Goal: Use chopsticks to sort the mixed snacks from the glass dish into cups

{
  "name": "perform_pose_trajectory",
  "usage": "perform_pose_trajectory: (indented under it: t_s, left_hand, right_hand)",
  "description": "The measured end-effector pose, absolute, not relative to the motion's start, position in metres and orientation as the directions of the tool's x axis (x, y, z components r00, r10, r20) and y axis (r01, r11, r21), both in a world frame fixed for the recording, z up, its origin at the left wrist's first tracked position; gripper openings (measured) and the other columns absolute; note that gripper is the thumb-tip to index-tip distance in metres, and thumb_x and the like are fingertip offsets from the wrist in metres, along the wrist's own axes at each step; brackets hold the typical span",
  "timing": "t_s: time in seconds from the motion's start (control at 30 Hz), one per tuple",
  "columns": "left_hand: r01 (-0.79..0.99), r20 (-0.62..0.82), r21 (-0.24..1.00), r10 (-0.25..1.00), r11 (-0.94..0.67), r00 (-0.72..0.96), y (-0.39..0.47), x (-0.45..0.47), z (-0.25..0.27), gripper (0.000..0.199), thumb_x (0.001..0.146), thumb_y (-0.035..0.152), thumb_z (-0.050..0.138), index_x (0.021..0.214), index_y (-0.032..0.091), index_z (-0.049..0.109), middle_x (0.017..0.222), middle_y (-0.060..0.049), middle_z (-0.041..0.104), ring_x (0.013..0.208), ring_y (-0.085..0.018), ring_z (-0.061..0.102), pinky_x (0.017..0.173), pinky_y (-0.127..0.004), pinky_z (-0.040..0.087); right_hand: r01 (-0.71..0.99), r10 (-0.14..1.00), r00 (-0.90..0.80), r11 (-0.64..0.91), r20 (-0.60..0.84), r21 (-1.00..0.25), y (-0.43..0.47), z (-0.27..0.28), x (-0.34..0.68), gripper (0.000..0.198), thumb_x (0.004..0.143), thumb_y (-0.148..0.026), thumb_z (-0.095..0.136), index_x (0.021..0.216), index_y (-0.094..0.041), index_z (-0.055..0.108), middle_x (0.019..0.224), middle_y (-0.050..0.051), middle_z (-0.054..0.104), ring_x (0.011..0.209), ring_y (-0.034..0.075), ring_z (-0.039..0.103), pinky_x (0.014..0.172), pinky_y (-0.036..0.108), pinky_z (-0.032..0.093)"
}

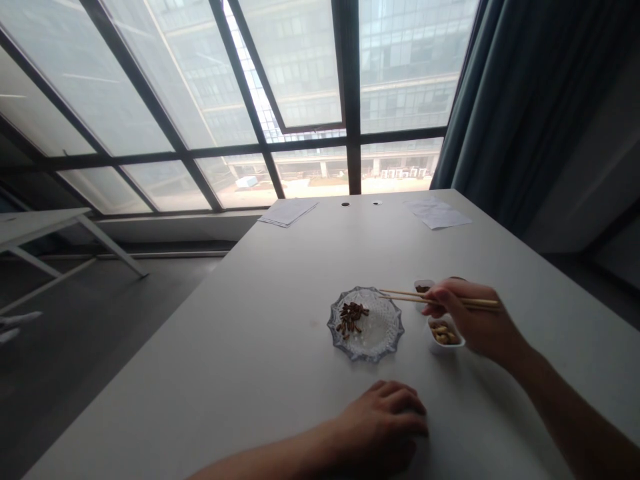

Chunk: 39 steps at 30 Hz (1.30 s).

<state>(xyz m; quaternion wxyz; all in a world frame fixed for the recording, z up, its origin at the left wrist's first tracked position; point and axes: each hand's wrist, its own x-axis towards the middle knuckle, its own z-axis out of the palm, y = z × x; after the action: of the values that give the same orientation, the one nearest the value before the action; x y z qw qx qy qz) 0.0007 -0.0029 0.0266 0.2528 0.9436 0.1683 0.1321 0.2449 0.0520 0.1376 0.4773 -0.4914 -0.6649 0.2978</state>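
My right hand is closed around a pair of wooden chopsticks. Their tips point left, slightly apart with nothing between them, over the far right rim of a scalloped glass plate. Small dark brown pieces, perhaps nuts or seeds, lie in a cluster on the plate's left half. Beneath my right hand stands a small white cup of pale tan nuts. Another white cup with dark contents is partly hidden behind the fingers. My left hand rests on the table in front of the plate, fingers loosely bent and holding nothing visible.
The white table extends toward large windows. Papers lie at its far left corner and more sheets at the far right. Two round holes pierce the far end. A dark curtain hangs to the right; another table stands left.
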Motion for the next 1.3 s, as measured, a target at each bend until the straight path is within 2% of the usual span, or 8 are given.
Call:
perform_pose_trajectory:
  t_s: [0.27,0.5,0.63,0.9,1.07,1.2,1.3]
  left_hand:
    - [0.246,0.175,0.519,0.384,-0.818,0.907,-0.003,0.002,0.026,0.027,0.091,0.029,0.058,0.118,0.027,0.059,0.128,-0.005,0.064,0.129,-0.022,0.053,0.111,-0.037,0.04]
    - [0.242,0.193,0.505,0.382,-0.828,0.904,-0.003,0.002,0.024,0.025,0.092,0.03,0.057,0.116,0.026,0.06,0.128,-0.004,0.064,0.128,-0.021,0.053,0.111,-0.035,0.039]
    - [0.244,0.197,0.501,0.384,-0.83,0.902,-0.004,0.002,0.024,0.025,0.092,0.03,0.057,0.117,0.026,0.059,0.128,-0.003,0.064,0.129,-0.02,0.052,0.112,-0.033,0.038]
    - [0.243,0.198,0.491,0.379,-0.837,0.904,-0.003,0.002,0.023,0.024,0.093,0.031,0.057,0.116,0.026,0.059,0.128,-0.003,0.065,0.128,-0.02,0.053,0.112,-0.034,0.039]
    - [0.228,0.226,0.469,0.365,-0.853,0.903,-0.002,0.001,0.021,0.023,0.094,0.032,0.055,0.115,0.026,0.059,0.128,-0.003,0.065,0.128,-0.02,0.053,0.111,-0.033,0.04]
    - [0.229,0.227,0.474,0.369,-0.85,0.901,-0.002,0.001,0.021,0.022,0.094,0.032,0.054,0.115,0.026,0.06,0.128,-0.003,0.065,0.128,-0.019,0.054,0.112,-0.033,0.04]
    - [0.228,0.221,0.485,0.37,-0.844,0.902,-0.003,0.001,0.024,0.023,0.094,0.032,0.054,0.116,0.026,0.06,0.128,-0.003,0.065,0.128,-0.02,0.054,0.112,-0.034,0.04]
  right_hand:
    - [0.373,0.894,-0.277,0.438,0.352,-0.818,0.067,0.101,0.215,0.038,0.1,-0.045,0.056,0.075,-0.02,0.07,0.071,0.004,0.067,0.066,0.017,0.063,0.064,0.029,0.051]
    - [0.329,0.861,-0.315,0.493,0.399,-0.805,0.07,0.087,0.214,0.036,0.101,-0.044,0.054,0.083,-0.019,0.074,0.085,0.008,0.07,0.078,0.02,0.065,0.07,0.032,0.053]
    - [0.331,0.871,-0.297,0.478,0.391,-0.813,0.071,0.081,0.214,0.036,0.1,-0.045,0.055,0.086,-0.019,0.076,0.085,0.008,0.072,0.074,0.019,0.066,0.068,0.031,0.054]
    - [0.326,0.917,-0.164,0.398,0.363,-0.858,0.069,0.071,0.21,0.038,0.101,-0.045,0.054,0.083,-0.019,0.076,0.078,0.007,0.076,0.068,0.018,0.071,0.066,0.029,0.057]
    - [0.294,0.923,-0.019,0.372,0.384,-0.88,0.067,0.098,0.223,0.036,0.098,-0.047,0.058,0.087,-0.019,0.077,0.08,0.008,0.078,0.069,0.021,0.075,0.065,0.03,0.061]
    - [0.39,0.891,0.165,0.335,0.423,-0.858,0.054,0.137,0.245,0.033,0.095,-0.049,0.063,0.091,-0.019,0.078,0.081,0.008,0.079,0.071,0.023,0.077,0.066,0.032,0.063]
    - [0.509,0.841,0.312,0.244,0.441,-0.825,0.044,0.158,0.264,0.034,0.092,-0.051,0.066,0.091,-0.019,0.078,0.08,0.008,0.079,0.068,0.024,0.077,0.063,0.034,0.064]
